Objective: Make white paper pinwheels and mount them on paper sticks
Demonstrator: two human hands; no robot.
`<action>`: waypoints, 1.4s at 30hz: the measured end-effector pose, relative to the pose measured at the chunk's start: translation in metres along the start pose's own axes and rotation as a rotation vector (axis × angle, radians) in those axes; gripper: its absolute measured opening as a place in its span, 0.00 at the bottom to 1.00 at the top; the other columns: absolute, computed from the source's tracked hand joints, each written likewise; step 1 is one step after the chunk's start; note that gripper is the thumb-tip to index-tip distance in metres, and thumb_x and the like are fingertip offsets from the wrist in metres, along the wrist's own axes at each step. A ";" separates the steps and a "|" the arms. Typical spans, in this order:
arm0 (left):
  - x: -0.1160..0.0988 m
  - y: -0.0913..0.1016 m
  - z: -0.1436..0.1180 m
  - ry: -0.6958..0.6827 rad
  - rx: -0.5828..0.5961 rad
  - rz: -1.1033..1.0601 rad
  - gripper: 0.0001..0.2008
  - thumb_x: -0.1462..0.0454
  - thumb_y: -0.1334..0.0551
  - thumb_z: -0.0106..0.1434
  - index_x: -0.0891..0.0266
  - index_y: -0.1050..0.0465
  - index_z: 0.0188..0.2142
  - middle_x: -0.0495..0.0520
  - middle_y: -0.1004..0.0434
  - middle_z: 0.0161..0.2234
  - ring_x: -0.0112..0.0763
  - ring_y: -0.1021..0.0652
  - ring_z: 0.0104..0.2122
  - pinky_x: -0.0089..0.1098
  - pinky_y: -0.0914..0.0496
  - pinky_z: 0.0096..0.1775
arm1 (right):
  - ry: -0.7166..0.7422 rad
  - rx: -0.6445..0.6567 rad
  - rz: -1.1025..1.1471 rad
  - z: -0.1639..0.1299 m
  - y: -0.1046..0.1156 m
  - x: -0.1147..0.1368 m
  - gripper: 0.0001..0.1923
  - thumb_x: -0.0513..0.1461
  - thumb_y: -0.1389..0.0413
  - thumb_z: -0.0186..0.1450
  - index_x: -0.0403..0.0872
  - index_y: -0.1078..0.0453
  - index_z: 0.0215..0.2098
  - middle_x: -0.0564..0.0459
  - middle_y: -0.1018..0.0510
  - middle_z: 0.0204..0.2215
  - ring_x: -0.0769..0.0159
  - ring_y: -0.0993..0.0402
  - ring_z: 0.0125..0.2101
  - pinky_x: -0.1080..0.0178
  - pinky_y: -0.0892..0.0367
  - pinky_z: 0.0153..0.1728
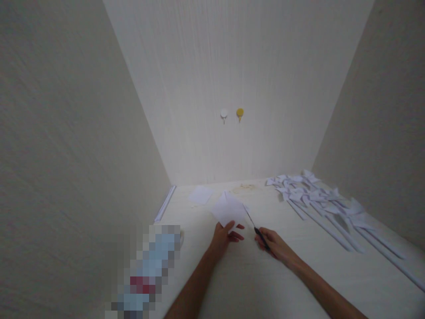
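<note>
A: Item one, the hands?

B: Left hand [223, 235]: fingers pinched on the near edge of a paper [229, 209], white, flat, roughly square, held tilted above the table [252, 283]. Right hand [272, 243]: closed around the dark handles of the scissors [254, 223]; thin blades point up and left, tip touching the paper's right edge.

A: Where does the paper sit?

B: Mid-table, between the hands and the back wall [232, 66], slightly left of the scissors.

A: Item two, nearby?

B: A second sheet [201, 194], white, flat on the table just behind the held one. A faint brownish stain [244, 188] beside it.

A: Farther out?

B: Right side: a row of pinwheels [315, 195], folded white paper heads on long rolled white sticks, lying overlapped, well apart from the right hand. Left: a pale strip [165, 203] along the side wall's foot, and a blurred patch near the left forearm, contents cannot be told.

A: Walls?

B: Pale, finely grained panels on three sides. Two round hooks on the back one: white hook [224, 114], yellow hook [239, 112], side by side.

A: Anything blocking?

B: Nothing lies between hands and paper.
</note>
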State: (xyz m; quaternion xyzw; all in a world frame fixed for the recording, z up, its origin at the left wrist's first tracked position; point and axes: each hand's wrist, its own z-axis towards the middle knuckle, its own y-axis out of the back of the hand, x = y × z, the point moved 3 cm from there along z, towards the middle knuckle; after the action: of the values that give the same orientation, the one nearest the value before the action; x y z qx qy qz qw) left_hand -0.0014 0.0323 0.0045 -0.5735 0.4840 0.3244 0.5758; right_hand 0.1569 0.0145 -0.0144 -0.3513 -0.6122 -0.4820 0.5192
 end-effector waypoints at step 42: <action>0.000 0.011 0.005 -0.181 -0.191 0.025 0.12 0.61 0.38 0.46 0.70 0.29 0.27 0.59 0.25 0.27 0.35 0.24 0.25 0.26 0.35 0.21 | 0.003 0.122 -0.239 -0.009 -0.005 0.012 0.14 0.44 0.50 0.53 0.46 0.48 0.17 0.61 0.45 0.15 0.75 0.49 0.17 0.71 0.53 0.17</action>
State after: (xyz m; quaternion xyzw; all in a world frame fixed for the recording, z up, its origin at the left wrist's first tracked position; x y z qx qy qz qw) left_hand -0.0103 0.0387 -0.0003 -0.5879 0.4040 0.4265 0.5561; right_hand 0.1526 0.0034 -0.0036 -0.2429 -0.6770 -0.5028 0.4794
